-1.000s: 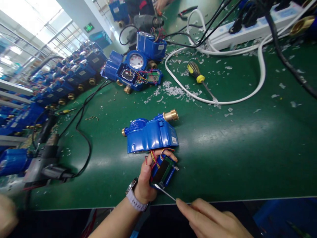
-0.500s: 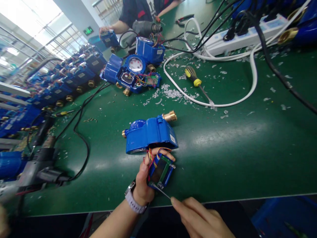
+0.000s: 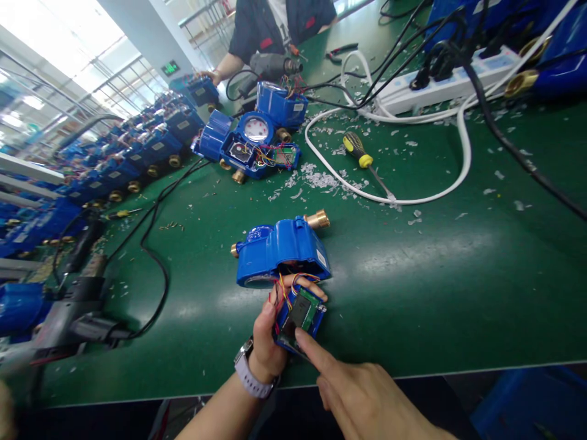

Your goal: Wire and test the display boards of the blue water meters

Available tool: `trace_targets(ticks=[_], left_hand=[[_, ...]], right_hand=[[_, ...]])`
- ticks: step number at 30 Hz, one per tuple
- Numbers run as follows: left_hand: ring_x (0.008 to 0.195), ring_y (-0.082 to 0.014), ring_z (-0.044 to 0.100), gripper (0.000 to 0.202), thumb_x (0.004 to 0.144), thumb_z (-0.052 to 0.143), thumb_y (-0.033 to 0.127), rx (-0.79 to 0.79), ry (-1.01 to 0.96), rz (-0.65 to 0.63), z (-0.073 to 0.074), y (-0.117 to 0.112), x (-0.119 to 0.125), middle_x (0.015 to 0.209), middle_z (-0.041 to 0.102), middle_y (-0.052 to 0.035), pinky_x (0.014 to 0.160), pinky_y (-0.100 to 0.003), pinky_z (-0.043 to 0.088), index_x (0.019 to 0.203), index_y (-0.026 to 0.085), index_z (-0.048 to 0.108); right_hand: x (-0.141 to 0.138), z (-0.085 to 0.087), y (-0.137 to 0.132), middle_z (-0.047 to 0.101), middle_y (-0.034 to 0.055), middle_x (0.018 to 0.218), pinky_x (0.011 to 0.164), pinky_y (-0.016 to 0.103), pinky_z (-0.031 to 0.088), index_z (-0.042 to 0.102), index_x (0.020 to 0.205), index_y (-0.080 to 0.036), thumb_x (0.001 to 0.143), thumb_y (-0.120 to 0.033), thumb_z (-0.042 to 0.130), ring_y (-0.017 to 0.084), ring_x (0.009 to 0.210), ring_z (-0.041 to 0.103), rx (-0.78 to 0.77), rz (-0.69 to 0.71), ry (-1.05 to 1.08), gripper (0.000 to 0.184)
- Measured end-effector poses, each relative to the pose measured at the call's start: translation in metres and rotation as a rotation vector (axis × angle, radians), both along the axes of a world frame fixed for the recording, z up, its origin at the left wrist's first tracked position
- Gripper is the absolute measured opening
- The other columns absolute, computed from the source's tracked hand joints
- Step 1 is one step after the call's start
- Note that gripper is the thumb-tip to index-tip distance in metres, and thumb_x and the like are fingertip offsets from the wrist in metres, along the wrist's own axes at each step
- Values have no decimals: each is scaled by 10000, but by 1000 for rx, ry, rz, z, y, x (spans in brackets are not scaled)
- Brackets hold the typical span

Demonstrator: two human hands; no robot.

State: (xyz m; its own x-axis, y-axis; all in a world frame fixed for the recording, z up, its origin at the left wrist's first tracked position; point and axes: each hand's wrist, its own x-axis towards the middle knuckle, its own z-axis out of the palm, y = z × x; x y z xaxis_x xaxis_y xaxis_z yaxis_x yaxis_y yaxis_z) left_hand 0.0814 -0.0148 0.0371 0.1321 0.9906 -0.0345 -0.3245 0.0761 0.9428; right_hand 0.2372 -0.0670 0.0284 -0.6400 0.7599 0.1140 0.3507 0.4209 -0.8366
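My left hand is shut on a small blue electronics module with a green circuit board and a dark display. Its thin coloured wires run across my fingers to a blue water meter housing, which has brass pipe ends and lies on its side just beyond that hand. My right hand is nearest the module, its extended index fingertip resting on the module's lower edge. That hand shows nothing held in it.
On the green bench mat lie an opened meter with a dial, a yellow-handled screwdriver, a white cable, a power strip and plastic scraps. A row of blue meters runs left, near a co-worker.
My right hand has moved up and its index finger now rests on the module. The thin metal rod seen near the module earlier no longer shows. The co-worker has come further into view.
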Motion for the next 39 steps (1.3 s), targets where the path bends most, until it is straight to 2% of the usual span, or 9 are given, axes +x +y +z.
trace_targets(ticks=[2,5,11,14,19,23,30,35,39], left_hand=[[888,-275,618,464,908,409,535,6,13,15,0,-1,1,938,681,-101,886,-414,475,1055,155,632],[889,-276,619,472,912,396,538,13,5,28,3,-1,3,937,676,-100,888,-418,477,1062,156,629],[872,-270,609,464,916,382,530,-12,-32,30,5,0,6,922,671,-97,857,-407,484,1037,165,641],[874,-270,609,463,927,362,515,-24,-66,35,4,0,6,917,669,-101,861,-409,481,1040,160,637],[853,-262,620,468,910,398,524,-60,-109,30,7,0,6,914,666,-104,844,-395,498,1022,146,649],[885,-261,619,475,912,387,515,-92,-136,32,7,0,6,943,663,-109,871,-390,494,1036,134,642],[878,-254,627,475,909,391,515,-70,-120,55,6,0,6,944,675,-102,858,-361,491,1031,130,641],[880,-256,631,463,918,391,492,-42,-119,56,4,-1,6,947,677,-98,851,-365,500,1056,130,644],[896,-266,625,464,926,368,474,-23,-106,69,3,-1,6,945,671,-101,864,-377,499,1054,126,646]], right_hand=[[-3,4,7,736,75,840,462,245,455,213,1519,-126,795,-47,411,184,522,648,-2,45,-71,755],[-9,6,13,739,75,806,475,273,457,272,1513,-158,789,-63,398,216,542,666,11,71,-53,740],[-17,-4,9,719,87,759,485,263,482,398,1458,-108,851,-100,316,182,517,625,-52,-11,230,613],[-19,-3,9,703,68,754,468,236,457,456,1421,-102,888,-118,306,138,466,542,-121,-31,365,554],[-24,1,11,496,-44,507,382,205,333,519,1372,-83,903,-144,327,98,367,336,-240,-58,469,510],[-30,-3,7,333,-86,458,347,182,284,513,1388,-109,943,-192,329,86,338,313,-337,-75,548,489],[-40,-18,-5,331,-81,434,368,173,325,504,1408,-163,1017,-372,331,83,338,322,-478,-100,628,477],[-53,-34,-14,311,-76,402,478,214,421,533,1388,-201,1018,-505,318,100,383,360,-471,-157,723,525],[-58,-40,-17,334,-64,403,475,233,412,541,1380,-200,999,-567,308,107,391,361,-530,-185,697,579]])
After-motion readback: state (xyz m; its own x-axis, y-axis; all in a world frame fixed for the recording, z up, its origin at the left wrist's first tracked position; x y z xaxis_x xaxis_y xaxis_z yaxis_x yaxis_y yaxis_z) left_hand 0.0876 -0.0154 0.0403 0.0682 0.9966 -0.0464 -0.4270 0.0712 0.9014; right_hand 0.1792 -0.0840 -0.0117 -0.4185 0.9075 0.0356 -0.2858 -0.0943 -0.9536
